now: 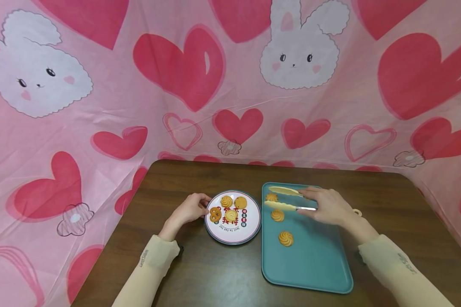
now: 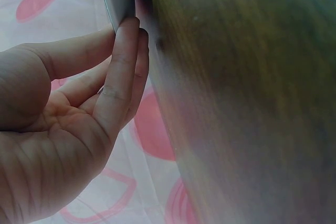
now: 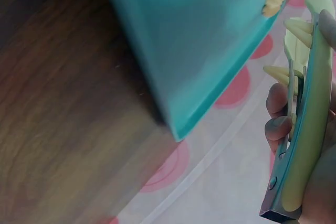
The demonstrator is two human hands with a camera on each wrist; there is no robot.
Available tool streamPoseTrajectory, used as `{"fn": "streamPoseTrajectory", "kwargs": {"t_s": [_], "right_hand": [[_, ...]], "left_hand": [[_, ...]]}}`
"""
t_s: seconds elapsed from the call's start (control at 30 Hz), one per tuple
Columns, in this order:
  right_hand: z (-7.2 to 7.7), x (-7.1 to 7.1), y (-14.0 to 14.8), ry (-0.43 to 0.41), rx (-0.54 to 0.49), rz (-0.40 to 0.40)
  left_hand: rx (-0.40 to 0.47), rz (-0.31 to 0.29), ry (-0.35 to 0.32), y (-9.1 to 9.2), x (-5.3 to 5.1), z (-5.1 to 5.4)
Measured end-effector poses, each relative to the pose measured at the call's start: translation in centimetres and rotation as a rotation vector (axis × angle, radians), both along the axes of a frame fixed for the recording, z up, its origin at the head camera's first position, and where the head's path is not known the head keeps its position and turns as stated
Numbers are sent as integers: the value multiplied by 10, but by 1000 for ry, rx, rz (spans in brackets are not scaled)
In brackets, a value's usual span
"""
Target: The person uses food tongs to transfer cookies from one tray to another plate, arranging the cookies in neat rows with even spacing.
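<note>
My left hand [image 1: 192, 208] holds the left rim of a round white plate [image 1: 232, 234], thumb and fingers pinching its edge in the left wrist view. On the plate lie a pretzel [image 1: 215, 214], a swirled cookie [image 1: 226, 201], a flat round cookie [image 1: 240, 202] and a paler cookie [image 1: 231, 215]. With my right hand [image 1: 330, 207] I grip cream-coloured tongs [image 3: 312, 124] above the teal tray [image 1: 307, 264]. Their two tips are spread, one on each side of the farthest swirled cookie [image 1: 271, 197]. Two more swirled cookies [image 1: 286, 238] lie nearer on the tray.
Plate and tray stand side by side on a dark brown wooden table [image 1: 199, 273]. A pink cloth [image 1: 238, 94] with hearts and rabbits hangs behind the table and along its sides. The tray has a raised rim.
</note>
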State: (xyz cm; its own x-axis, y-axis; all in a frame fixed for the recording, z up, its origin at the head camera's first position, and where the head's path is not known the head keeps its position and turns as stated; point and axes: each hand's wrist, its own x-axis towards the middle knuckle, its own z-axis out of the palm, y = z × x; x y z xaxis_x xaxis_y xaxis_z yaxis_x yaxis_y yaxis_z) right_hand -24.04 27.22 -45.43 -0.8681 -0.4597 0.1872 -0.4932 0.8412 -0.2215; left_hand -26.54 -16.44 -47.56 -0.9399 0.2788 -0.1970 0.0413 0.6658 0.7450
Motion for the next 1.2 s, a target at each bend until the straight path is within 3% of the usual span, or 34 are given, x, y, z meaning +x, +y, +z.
{"fn": "streamPoseTrajectory", "kwargs": {"t_s": [0.4, 1.2], "right_hand": [[-9, -4, 11, -48, -13, -57], [-20, -11, 8, -45, -10, -28]], "left_hand": [[-4, -4, -2, -1, 0, 0], [-5, 11, -12, 1, 2, 2]]}}
